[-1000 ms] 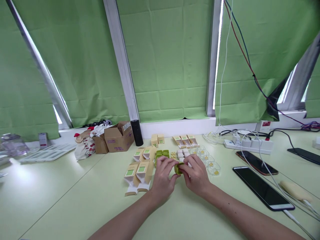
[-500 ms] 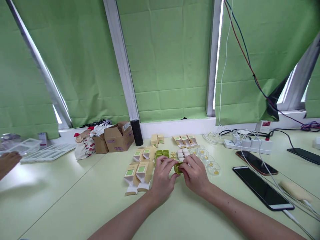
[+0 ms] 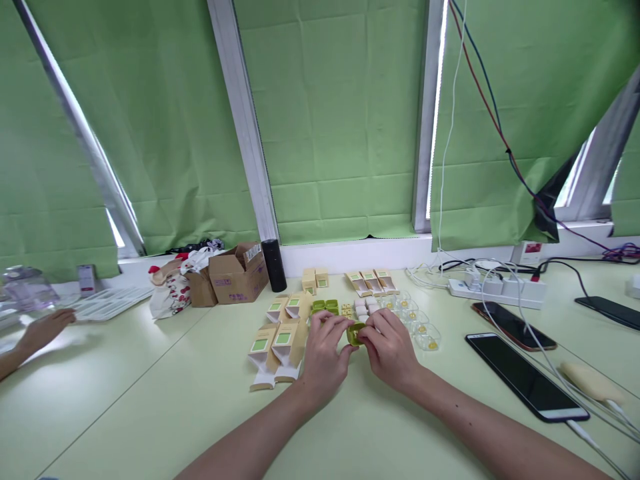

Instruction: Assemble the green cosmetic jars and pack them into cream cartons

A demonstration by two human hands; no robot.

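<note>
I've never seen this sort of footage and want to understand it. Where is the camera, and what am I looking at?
There is no machine here, just a person's bare hands. The camera is worn on the head, looking forward and down, so the forearms enter from the bottom.

The left hand holds a small green container; the right hand has its fingers at the container's edge. Whether they pinch anything else is hidden.

On the pale table, open card boxes lie to the left and clear cases to the right, with phones further right. At the far left is another person's hand.
</note>
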